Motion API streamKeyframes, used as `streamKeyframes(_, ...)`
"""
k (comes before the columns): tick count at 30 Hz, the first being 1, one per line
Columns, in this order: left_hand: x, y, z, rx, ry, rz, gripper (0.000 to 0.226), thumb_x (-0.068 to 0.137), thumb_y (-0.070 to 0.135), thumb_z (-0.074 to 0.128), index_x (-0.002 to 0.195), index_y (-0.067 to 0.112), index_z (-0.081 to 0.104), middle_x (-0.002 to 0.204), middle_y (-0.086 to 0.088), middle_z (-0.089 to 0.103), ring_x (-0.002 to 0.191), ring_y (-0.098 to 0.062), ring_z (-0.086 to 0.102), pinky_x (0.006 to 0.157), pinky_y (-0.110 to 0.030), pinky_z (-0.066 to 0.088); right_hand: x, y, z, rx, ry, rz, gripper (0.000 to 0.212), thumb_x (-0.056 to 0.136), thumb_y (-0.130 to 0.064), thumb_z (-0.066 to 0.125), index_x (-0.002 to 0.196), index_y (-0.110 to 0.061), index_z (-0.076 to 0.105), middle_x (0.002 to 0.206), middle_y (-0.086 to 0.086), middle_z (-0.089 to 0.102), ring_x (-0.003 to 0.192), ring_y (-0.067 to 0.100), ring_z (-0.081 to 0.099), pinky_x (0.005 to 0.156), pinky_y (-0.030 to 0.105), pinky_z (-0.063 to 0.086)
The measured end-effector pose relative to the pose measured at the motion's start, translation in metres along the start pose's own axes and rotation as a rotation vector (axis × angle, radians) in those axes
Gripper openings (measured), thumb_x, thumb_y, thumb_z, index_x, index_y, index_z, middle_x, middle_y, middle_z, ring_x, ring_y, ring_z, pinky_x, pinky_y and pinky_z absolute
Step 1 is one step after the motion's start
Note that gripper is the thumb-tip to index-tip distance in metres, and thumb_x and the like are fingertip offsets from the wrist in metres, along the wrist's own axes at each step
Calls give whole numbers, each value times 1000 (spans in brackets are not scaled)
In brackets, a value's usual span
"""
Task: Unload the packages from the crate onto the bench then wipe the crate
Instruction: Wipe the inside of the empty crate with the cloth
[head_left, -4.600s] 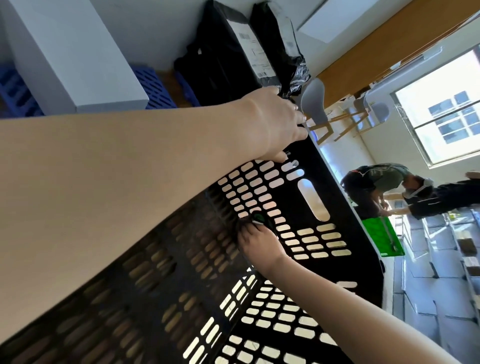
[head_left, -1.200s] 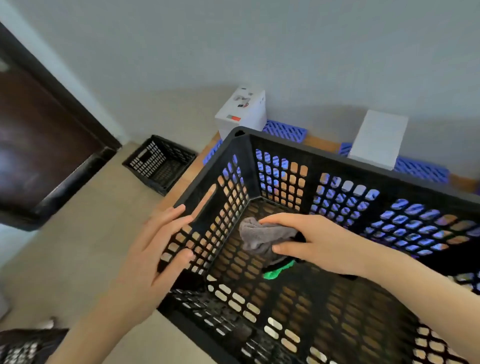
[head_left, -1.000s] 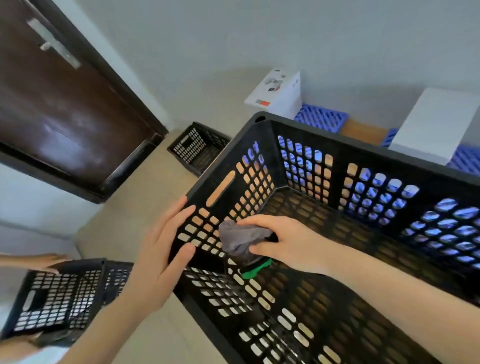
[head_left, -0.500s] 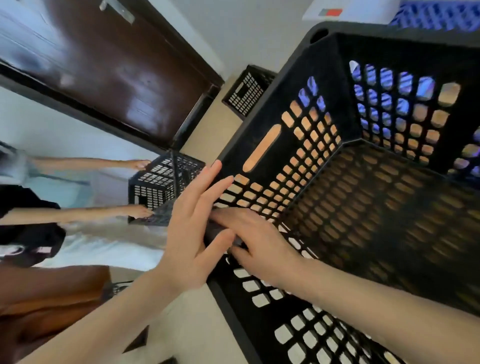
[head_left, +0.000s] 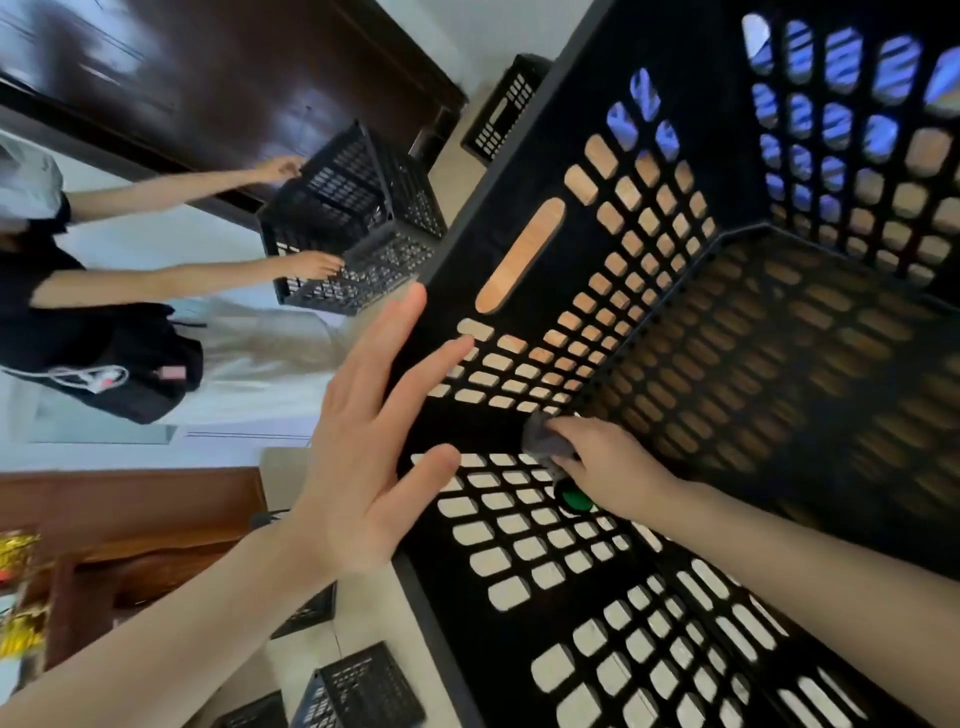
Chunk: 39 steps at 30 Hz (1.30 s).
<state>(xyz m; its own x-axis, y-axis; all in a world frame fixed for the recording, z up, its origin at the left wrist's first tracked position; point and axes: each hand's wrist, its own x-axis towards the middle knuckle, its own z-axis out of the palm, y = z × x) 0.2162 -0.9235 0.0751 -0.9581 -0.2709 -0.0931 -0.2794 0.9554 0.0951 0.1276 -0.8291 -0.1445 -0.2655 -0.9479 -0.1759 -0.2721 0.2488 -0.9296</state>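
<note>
A large black perforated crate (head_left: 498, 171) fills the right of the head view, with nothing in it but my right hand and its cloth. My left hand (head_left: 374, 447) lies flat with straight fingers against the outside of the crate's near corner. My right hand (head_left: 608, 467) is inside the crate at that same corner and grips a grey cloth (head_left: 543, 441), pressing it into the corner. Something green (head_left: 574, 500) shows just under that hand. No packages are in view.
To the left another person (head_left: 78, 291) handles a second black crate (head_left: 353, 228) in front of a dark wooden door (head_left: 218, 83). A further black crate (head_left: 498, 109) sits on the floor beyond. More black crates (head_left: 358, 691) lie at the bottom, and wooden furniture (head_left: 135, 514) stands at left.
The view has swung left and down along the crate. My right hand has carried the cloth from the crate's left wall into the near corner. My left hand stays pressed on the outside.
</note>
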Motion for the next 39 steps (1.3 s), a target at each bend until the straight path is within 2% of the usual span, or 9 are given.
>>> streamKeyframes(6, -1, 3, -1, -5, -6, -4, 60, 89, 35, 43, 143, 9, 42, 161, -14, 16, 150, -29, 15, 117, -50, 22, -28, -69, -8, 301, 163, -315, 48, 90, -12, 61, 135, -22, 51, 134, -6, 55, 125, 5, 45, 107, 18, 32)
streamKeyframes(10, 0, 3, 0, -34, -8, -24, 61, 89, 33, 43, 145, 7, 39, 161, -15, 16, 150, -30, 14, 116, -57, 22, -19, -82, -3, 342, 193, -497, 54, 87, -1, 58, 137, -19, 50, 139, -5, 52, 132, 6, 40, 112, 24, 29)
streamKeyframes(14, 0, 4, 1, -37, -4, -34, 60, 90, 35, 42, 144, 7, 41, 161, -13, 17, 150, -29, 14, 117, -55, 22, -16, -20, 19, 158, 172, -284, 61, 84, 7, 56, 140, -15, 46, 142, 2, 49, 131, 17, 42, 112, 37, 33)
streamKeyframes(17, -1, 4, 1, -30, -11, -42, 60, 91, 39, 40, 144, 10, 42, 162, -11, 16, 150, -29, 13, 116, -56, 22, -14, 6, 17, 94, 60, -4, 46, 93, -4, 51, 137, -13, 48, 134, 6, 54, 125, 18, 47, 106, 26, 34)
streamKeyframes(21, -1, 2, 1, -9, -17, -41, 60, 92, 41, 39, 144, 13, 42, 162, -10, 15, 151, -29, 12, 117, -55, 21, -3, -17, 4, 127, 53, 42, 38, 94, -12, 53, 132, -17, 52, 121, 2, 61, 113, 18, 57, 97, 33, 46)
streamKeyframes(25, 0, 0, 1, -35, -6, -19, 60, 90, 35, 39, 145, 11, 39, 162, -12, 16, 150, -28, 14, 117, -48, 21, -24, -74, -11, 343, 109, -226, 48, 91, -6, 56, 137, -20, 50, 133, -3, 56, 124, 12, 49, 106, 29, 39)
streamKeyframes(31, 0, 1, 2, -66, 2, -13, 62, 96, 45, 34, 147, 8, 36, 162, -12, 16, 150, -31, 13, 116, -56, 20, -20, -107, -9, 440, 218, -559, 48, 85, 0, 45, 131, -7, 53, 134, 5, 55, 131, 15, 43, 112, 31, 32)
streamKeyframes(35, 0, -1, 3, -74, 10, -29, 63, 89, 35, 39, 146, 8, 37, 162, -13, 17, 150, -30, 14, 116, -56, 21, -13, -51, 10, 252, 177, -397, 63, 82, 9, 58, 140, -13, 46, 141, 2, 50, 133, 16, 42, 112, 40, 34)
streamKeyframes(39, -1, -2, 3, -64, -1, -43, 64, 95, 50, 33, 146, 11, 38, 162, -10, 15, 151, -28, 12, 116, -56, 21, -12, 1, 13, 172, 25, 38, 51, 93, -5, 54, 141, -18, 44, 132, 2, 56, 122, 15, 53, 103, 31, 44)
